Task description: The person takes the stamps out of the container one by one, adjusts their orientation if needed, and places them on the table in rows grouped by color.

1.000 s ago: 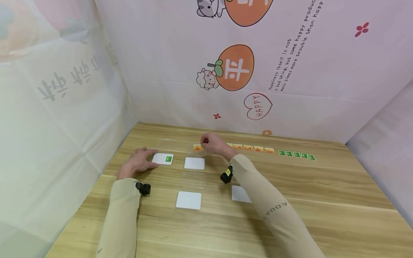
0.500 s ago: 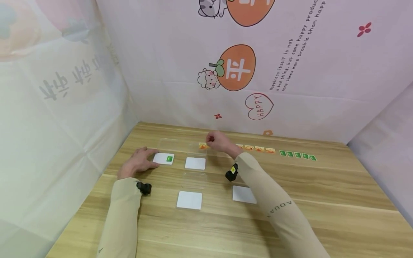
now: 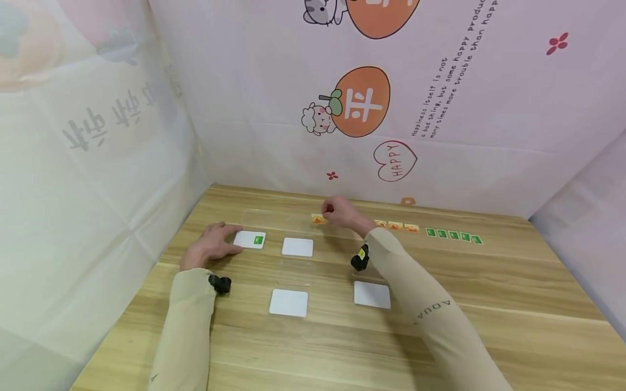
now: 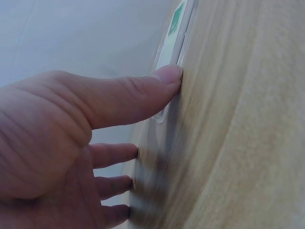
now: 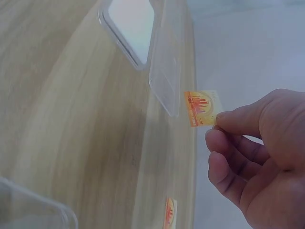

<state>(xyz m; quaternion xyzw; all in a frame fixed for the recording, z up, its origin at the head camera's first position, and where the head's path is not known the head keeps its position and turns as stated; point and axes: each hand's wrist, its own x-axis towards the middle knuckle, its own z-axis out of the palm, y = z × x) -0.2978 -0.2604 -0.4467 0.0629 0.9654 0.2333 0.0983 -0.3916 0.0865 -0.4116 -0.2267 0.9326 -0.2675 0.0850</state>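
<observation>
My left hand (image 3: 212, 244) rests on the table at the left. Its thumb and a finger grip the long edges of a white card in a clear case (image 3: 243, 239), which bears a small green square sticker (image 3: 258, 239). In the left wrist view the thumb presses the case's edge, and the other fingertips touch the table. Farther back, my right hand (image 3: 344, 214) pinches a small orange-and-yellow sticker (image 5: 201, 108) by one edge between thumb and fingertip. It hangs above the table, past a clear case lid (image 5: 165, 71). Part of the orange sticker row is hidden behind the right hand.
Several orange stickers (image 3: 395, 226) and green stickers (image 3: 454, 235) lie in a row at the back right. More white cards (image 3: 297, 247) and clear lids (image 3: 295, 273) lie mid-table. A printed cloth (image 3: 274, 157) hangs behind the table.
My right hand has moved to the right with the orange sticker in its fingers, away from the clear lid near the back. The left hand stays on the cased card.
</observation>
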